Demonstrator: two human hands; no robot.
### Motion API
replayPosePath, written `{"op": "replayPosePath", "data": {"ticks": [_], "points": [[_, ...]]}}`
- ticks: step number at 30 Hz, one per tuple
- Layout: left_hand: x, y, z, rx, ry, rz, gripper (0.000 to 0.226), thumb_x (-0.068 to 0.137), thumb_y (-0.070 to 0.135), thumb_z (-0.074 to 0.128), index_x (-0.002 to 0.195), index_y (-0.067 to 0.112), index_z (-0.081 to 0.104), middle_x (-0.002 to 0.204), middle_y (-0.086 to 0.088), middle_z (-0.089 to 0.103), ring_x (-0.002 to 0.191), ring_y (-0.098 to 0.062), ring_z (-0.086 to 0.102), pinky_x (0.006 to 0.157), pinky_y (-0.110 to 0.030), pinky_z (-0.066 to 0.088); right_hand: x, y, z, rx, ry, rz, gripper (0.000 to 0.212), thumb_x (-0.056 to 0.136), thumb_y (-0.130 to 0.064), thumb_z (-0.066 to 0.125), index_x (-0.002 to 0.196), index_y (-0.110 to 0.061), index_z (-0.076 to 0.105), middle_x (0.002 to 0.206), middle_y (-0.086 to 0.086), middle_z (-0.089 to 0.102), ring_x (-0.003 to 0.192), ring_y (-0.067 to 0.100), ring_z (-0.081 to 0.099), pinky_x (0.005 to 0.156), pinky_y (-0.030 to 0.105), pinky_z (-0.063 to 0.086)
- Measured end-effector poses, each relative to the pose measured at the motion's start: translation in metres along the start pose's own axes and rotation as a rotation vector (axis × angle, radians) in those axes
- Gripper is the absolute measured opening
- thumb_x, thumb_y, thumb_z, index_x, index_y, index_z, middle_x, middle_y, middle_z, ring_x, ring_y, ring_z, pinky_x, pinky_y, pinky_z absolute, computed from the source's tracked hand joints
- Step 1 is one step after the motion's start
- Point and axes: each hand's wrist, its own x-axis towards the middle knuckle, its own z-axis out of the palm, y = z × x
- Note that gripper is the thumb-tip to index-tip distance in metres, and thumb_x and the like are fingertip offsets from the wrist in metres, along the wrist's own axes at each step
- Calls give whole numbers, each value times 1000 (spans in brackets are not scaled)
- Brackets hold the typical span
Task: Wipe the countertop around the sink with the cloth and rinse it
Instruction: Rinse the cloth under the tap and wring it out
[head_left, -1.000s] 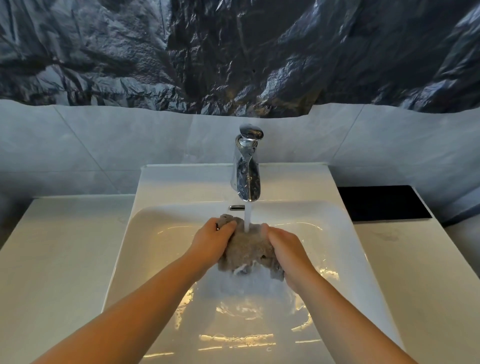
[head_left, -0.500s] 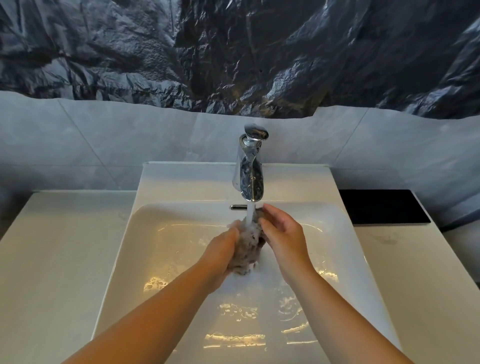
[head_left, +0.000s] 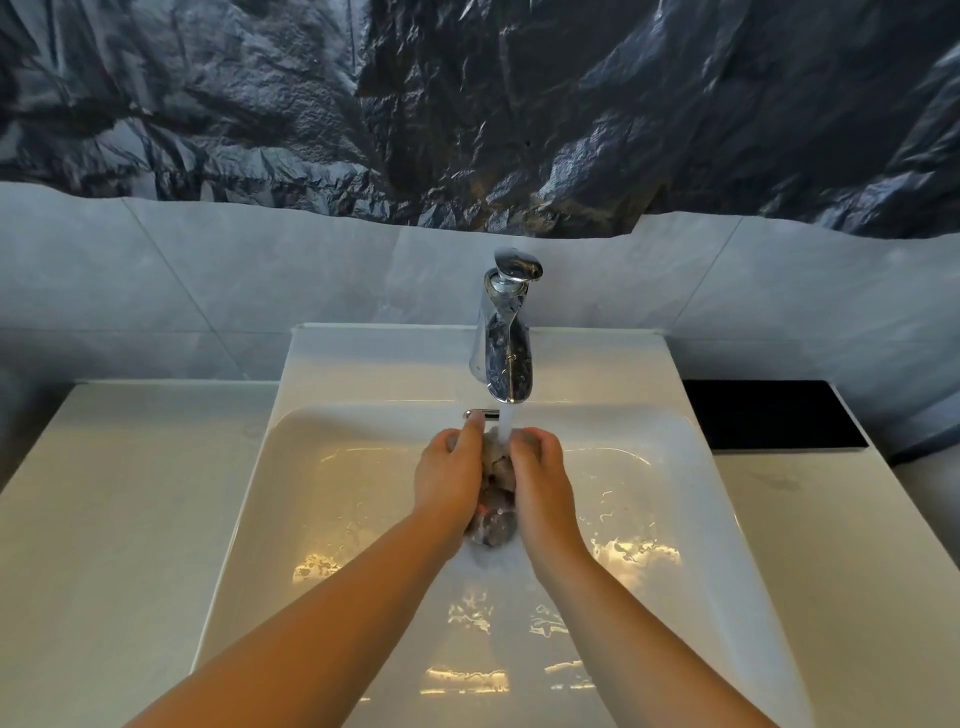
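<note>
A wet grey-brown cloth (head_left: 494, 512) is bunched into a narrow wad between both my hands, over the middle of the white sink basin (head_left: 322, 519). My left hand (head_left: 451, 478) grips its left side and my right hand (head_left: 540, 480) grips its right side, fingers curled round it. Water runs from the chrome faucet (head_left: 503, 338) straight onto the top of the cloth and spills off below it. Much of the cloth is hidden by my palms.
Pale countertop lies to the left (head_left: 119, 519) and right (head_left: 841, 571) of the sink. A black flat panel (head_left: 769, 415) sits at the back right. Grey wall tiles and crinkled dark plastic sheeting (head_left: 467, 104) rise behind the faucet.
The cloth, spread wide a second ago, is now squeezed into a tight wad. My hands have come closer together under the stream.
</note>
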Motion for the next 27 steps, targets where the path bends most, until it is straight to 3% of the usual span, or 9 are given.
{"op": "replayPosePath", "data": {"ticks": [4,9,11,13,15,19,20,23,27], "points": [[-6,-1,-1,51,11,29,58,92,54,41,80,1,62,59,-7,55,51,-22,51,47,-26,40,8,0,-1,-120,22,39,16,94,-41,47,90,-28,56,92,-1,65,85,16,64,75,34,55],[-3,-1,-13,348,12,311,49,94,46,44,60,11,50,53,-1,50,51,-16,49,47,-26,37,15,-8,-9,-331,12,-27,20,90,-30,52,82,-17,64,80,3,66,79,22,64,70,39,55],[3,-3,-18,481,27,391,43,93,49,45,68,13,48,59,-1,55,51,-16,53,49,-28,42,14,-9,-14,-345,67,-86,23,90,-30,51,76,-15,63,74,4,63,76,25,62,64,42,55],[13,-9,-24,435,39,278,35,89,52,50,87,17,49,72,-7,63,60,-23,64,55,-35,54,10,-11,-19,-283,92,-109,26,92,-32,51,75,-14,59,71,3,60,69,26,59,56,39,52],[17,-11,-26,226,-13,36,34,88,52,51,101,21,51,88,-10,65,75,-28,66,66,-41,59,1,-15,-21,-166,81,-114,24,93,-33,52,79,-15,58,72,2,59,68,20,57,51,29,44],[5,-13,-16,21,-201,-191,47,93,56,38,93,20,67,82,-9,68,69,-24,62,62,-34,55,-18,-14,-10,-49,31,-146,16,94,-35,54,89,-21,60,87,-2,67,81,10,65,56,15,48],[0,-13,-11,-53,-210,-212,48,95,55,37,90,19,68,80,-9,69,69,-25,64,63,-36,56,-20,-11,-3,-80,32,-164,13,93,-36,54,89,-25,60,87,-4,67,81,7,65,58,15,50],[-13,-8,0,-93,-131,-134,55,99,48,32,80,7,64,59,-10,60,50,-22,58,48,-32,49,-19,-4,12,-216,123,-225,12,91,-39,54,81,-32,56,77,-8,65,72,5,64,60,16,51],[-11,5,1,33,14,4,54,97,47,34,70,10,63,70,-13,65,74,-31,66,73,-45,56,8,-2,1,-311,95,-196,24,95,-32,51,75,-21,57,69,-5,60,66,13,58,56,21,42]]}}
